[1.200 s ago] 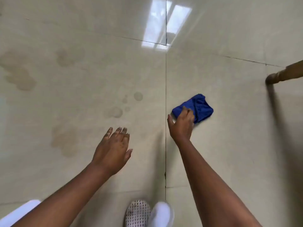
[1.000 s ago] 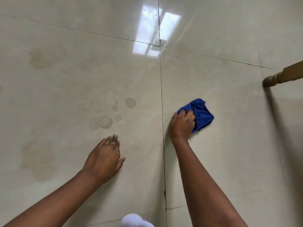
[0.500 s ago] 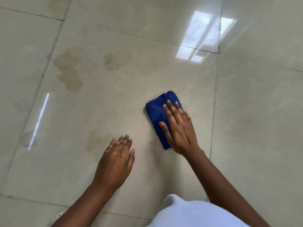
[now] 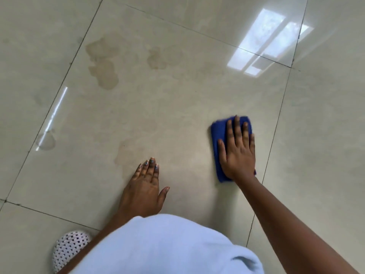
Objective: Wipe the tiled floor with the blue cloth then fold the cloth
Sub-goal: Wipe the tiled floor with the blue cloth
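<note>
We have our right hand (image 4: 238, 155) pressed flat, fingers spread, on the small folded blue microfibre cloth (image 4: 218, 133), which lies on the glossy cream tiled floor (image 4: 177, 107) just short of a grout line on that hand's outer side. Our left hand (image 4: 145, 186) is planted palm-down on bare tile, fingers together, holding nothing, only bracing us.

The risk we see is that an open palm pins the cloth only by friction; on tile this slick the pad could bunch or slide out from under the grip, or the bracing hand could skid on a damp patch. Brownish dried stains (image 4: 104, 70) sit well ahead and across from the cloth hand, a faint one (image 4: 126, 153) just beyond the bracing fingertips, and a clear puddle (image 4: 46, 140) further out, so much wiping looks undone. A window's reflection (image 4: 266, 40) glares ahead of the cloth.
</note>
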